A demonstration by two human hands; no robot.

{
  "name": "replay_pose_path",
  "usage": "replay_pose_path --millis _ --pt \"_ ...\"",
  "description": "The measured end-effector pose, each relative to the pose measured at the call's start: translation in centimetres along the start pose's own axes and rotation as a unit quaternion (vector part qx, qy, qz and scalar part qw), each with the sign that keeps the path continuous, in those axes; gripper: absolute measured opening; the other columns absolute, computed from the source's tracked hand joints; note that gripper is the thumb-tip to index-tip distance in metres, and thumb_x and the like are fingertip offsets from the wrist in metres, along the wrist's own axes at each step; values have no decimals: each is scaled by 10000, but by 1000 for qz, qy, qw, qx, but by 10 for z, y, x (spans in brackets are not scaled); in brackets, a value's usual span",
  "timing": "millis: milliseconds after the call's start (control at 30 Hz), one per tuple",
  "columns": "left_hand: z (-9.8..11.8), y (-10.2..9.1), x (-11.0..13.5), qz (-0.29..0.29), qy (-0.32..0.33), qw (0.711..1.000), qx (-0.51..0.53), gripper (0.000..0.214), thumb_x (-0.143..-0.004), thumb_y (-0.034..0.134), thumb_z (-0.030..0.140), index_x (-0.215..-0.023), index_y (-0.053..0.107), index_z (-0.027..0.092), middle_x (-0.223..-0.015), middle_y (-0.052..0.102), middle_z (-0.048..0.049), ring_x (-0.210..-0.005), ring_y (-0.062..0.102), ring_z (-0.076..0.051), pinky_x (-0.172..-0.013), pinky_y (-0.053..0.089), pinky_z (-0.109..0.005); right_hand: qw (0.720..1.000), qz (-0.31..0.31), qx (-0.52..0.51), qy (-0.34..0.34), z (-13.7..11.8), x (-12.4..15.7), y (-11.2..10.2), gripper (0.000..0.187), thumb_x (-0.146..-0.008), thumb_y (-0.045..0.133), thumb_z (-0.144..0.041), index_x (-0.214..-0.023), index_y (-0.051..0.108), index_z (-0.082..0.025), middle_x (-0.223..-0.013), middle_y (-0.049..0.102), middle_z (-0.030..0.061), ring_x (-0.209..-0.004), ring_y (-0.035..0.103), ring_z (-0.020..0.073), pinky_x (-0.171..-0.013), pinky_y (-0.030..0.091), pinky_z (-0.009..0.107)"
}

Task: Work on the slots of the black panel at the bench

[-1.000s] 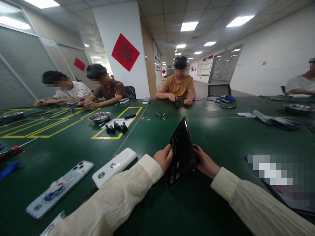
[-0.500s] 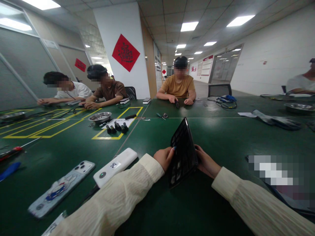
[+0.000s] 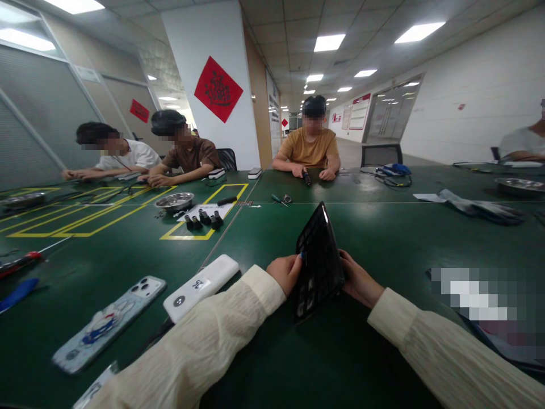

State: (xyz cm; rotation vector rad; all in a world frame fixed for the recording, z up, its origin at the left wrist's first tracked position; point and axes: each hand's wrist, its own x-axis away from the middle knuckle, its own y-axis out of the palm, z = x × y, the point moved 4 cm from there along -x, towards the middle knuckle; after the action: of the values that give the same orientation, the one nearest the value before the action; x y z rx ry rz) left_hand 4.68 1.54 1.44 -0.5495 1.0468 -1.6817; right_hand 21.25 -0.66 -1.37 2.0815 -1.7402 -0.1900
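Observation:
A thin, glossy black tablet [image 3: 317, 261] stands tilted upright between my hands, its dark face turned partly to the left. My left hand [image 3: 284, 274] grips its left side, with the thumb on the dark face. On the other side, my right hand [image 3: 361, 278] holds the right edge; its fingertips are hidden behind the tablet. Left of my left forearm lies a white power bank [image 3: 202, 288] with a number label. Beside that is a phone [image 3: 109, 324] in a pale case with a cartoon figure.
Black cylindrical parts [image 3: 204, 220] and a metal bowl [image 3: 174, 201] stand on the green table [image 3: 366, 358]. A red-handled screwdriver [image 3: 21, 262] lies at far left, a grey cloth [image 3: 481, 207] at right. Across sits a person in a yellow shirt [image 3: 309, 149]; others sit left and right.
The view has shifted very slightly. Both hands keep the same hold on the tablet, which has hardly moved.

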Motion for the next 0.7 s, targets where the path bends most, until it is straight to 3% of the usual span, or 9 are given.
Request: replay_pose_path --millis 200,433,700 --pt "1 -4 1 36 -31 998 -36 356 -879 246 437 -867 522 212 -638 563 -1 -605 541 -153 -525 288 -246 1000 -1 2 3 -3 4 3 344 -780 483 -346 -1084 345 -265 -653 571 -19 -449 555 152 -350 397 254" --pt "-2 -1 -3 17 8 1000 -24 375 -892 217 430 -778 502 213 -640 547 8 -618 526 -134 -547 299 -233 1000 3 -1 4 -1 2 1 386 -759 507 -358 -1097 340 -271 -639 569 -26 -430 548 154 -342 386 261" --pt "-1 0 -1 17 7 999 -32 337 -904 199 388 -861 482 211 -676 561 -8 -654 551 -157 -574 323 -245 1000 5 4 6 0 1 0 377 -776 469 -348 -1110 315 -264 -671 577 -19 -419 547 154 -350 386 264"
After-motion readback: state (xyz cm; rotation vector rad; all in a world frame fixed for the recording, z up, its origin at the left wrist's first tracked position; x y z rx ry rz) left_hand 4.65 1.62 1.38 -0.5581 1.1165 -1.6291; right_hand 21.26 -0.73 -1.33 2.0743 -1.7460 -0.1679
